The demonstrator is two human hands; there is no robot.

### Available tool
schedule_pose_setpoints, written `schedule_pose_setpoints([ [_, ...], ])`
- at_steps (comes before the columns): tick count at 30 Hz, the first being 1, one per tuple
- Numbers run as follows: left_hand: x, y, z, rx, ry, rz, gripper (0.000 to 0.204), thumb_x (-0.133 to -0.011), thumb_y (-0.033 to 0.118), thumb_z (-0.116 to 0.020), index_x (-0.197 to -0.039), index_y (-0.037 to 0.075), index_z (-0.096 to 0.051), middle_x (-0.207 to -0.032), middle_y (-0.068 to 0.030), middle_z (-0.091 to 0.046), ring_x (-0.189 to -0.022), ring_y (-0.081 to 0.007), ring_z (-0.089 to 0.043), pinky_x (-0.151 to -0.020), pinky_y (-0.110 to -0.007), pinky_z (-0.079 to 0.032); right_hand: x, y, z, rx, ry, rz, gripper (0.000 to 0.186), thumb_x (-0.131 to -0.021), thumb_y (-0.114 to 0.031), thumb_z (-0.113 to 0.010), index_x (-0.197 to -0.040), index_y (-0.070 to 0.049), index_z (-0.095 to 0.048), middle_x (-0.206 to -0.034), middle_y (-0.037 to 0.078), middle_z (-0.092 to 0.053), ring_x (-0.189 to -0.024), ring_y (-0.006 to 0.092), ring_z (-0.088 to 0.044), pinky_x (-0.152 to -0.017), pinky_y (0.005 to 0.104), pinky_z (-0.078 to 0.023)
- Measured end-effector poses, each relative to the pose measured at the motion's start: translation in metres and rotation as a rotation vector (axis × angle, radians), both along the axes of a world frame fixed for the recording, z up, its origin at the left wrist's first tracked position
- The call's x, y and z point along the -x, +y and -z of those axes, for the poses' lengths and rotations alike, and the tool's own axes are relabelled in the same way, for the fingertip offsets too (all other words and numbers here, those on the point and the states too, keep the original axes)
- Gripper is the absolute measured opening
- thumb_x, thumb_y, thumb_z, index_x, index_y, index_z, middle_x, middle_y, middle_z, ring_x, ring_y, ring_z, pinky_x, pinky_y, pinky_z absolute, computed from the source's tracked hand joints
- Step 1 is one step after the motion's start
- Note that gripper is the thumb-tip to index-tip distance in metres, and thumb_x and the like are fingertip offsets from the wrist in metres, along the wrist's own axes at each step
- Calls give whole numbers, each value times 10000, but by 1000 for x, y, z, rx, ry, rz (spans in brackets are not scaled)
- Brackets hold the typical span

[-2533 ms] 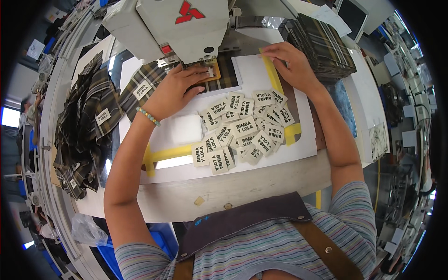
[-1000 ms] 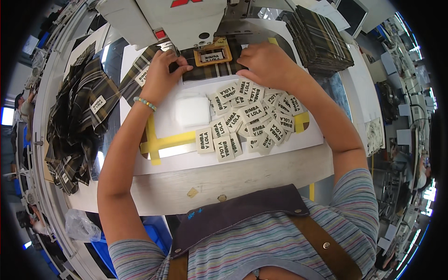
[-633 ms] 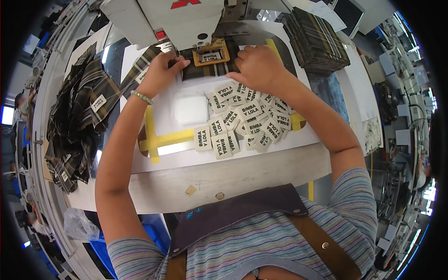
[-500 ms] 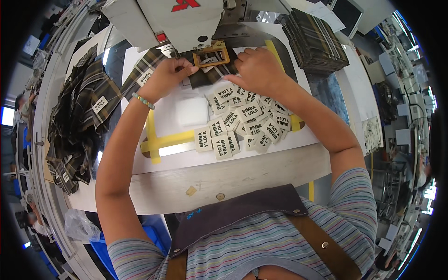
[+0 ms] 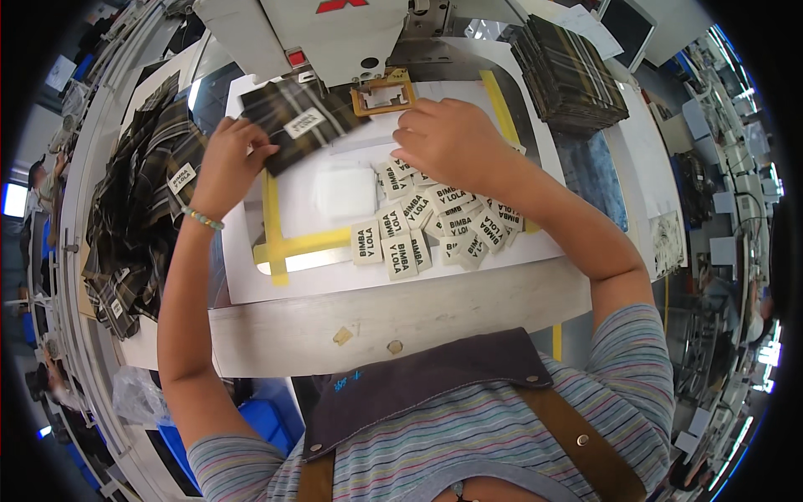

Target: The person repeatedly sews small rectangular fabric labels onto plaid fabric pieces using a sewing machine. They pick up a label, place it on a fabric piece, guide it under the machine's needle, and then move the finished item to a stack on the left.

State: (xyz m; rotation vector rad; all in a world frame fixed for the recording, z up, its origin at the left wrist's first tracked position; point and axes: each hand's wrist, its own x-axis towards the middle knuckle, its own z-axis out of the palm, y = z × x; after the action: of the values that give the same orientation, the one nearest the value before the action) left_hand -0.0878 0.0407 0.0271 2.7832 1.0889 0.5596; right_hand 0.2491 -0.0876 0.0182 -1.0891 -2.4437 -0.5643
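Observation:
My left hand (image 5: 230, 163) is closed on a dark plaid fabric piece (image 5: 276, 125) bearing a white printed label, lifted at an angle left of the yellow clamp frame (image 5: 401, 96). That frame sits under the white sewing machine head (image 5: 326, 42) with nothing plaid inside it now. Just below the frame, my right hand (image 5: 447, 142) hangs with fingers bent and apart, holding nothing that I can see, over a pile of loose white labels (image 5: 452, 226). A white stack of squares (image 5: 345, 192) lies beside that pile.
A heap of plaid pieces (image 5: 125, 226) covers the table's left side; a neat stack of plaid fabric (image 5: 577, 75) stands back right. Yellow tape (image 5: 309, 240) marks the white board. A blue bin (image 5: 263, 418) is below the table edge. Co-workers (image 5: 54, 184) are at far left.
The plaid piece with its label has left the clamp frame and swung left in my left hand, which moved left and down. My right hand has shifted slightly down and left.

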Motion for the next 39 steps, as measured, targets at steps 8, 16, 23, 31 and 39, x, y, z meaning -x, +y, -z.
schedule_pose_setpoints([
  [8, 95, 22, 12, -220, -10, -187, 224, -933, 163, -801, -1090, 25, -721, -1114, -129, -714, -1062, -363, -654, -971, -464, -507, -40, -18, -20, 153, 181, 156, 183, -977, -269, -729, -946, -96, -782, -995, 22, -754, -956, 247, -712, -790, 379, -580],
  [16, -5, 8, 43, -301, 8, 16, 540, -1096, 364, -611, -1579, 134, -541, -1668, -97, -489, -1562, -351, -396, -1279, -475, -330, 14, -27, -22, 371, 221, -88, 193, -973, -238, -769, -1036, -58, -800, -1023, 61, -759, -967, 257, -700, -797, 378, -573],
  [23, 34, 31, 81, -191, 128, -153, 580, -1141, 495, -424, -1650, 219, -468, -1740, -56, -400, -1618, -312, -317, -1315, -512, -197, 49, -21, -1, 363, 123, -194, 196, -908, -218, -807, -1017, -64, -754, -1032, 30, -720, -943, 244, -676, -788, 378, -572],
  [31, 18, -22, 32, -201, -86, -6, 506, -1047, 258, -697, -1524, 116, -599, -1610, -79, -564, -1524, -305, -471, -1265, -468, -345, 59, -26, 10, 183, -19, -189, 192, -802, -156, -811, -919, -55, -696, -979, 36, -703, -942, 217, -687, -777, 349, -562],
  [39, -31, -82, 20, 399, -282, 338, 858, -831, 152, -882, -1594, 73, -498, -1585, -128, -544, -1463, -336, -490, -1213, -424, -415, 62, -18, 21, 48, -55, -167, 177, -778, -104, -730, -941, -37, -706, -951, 54, -699, -916, 199, -701, -758, 319, -544],
])
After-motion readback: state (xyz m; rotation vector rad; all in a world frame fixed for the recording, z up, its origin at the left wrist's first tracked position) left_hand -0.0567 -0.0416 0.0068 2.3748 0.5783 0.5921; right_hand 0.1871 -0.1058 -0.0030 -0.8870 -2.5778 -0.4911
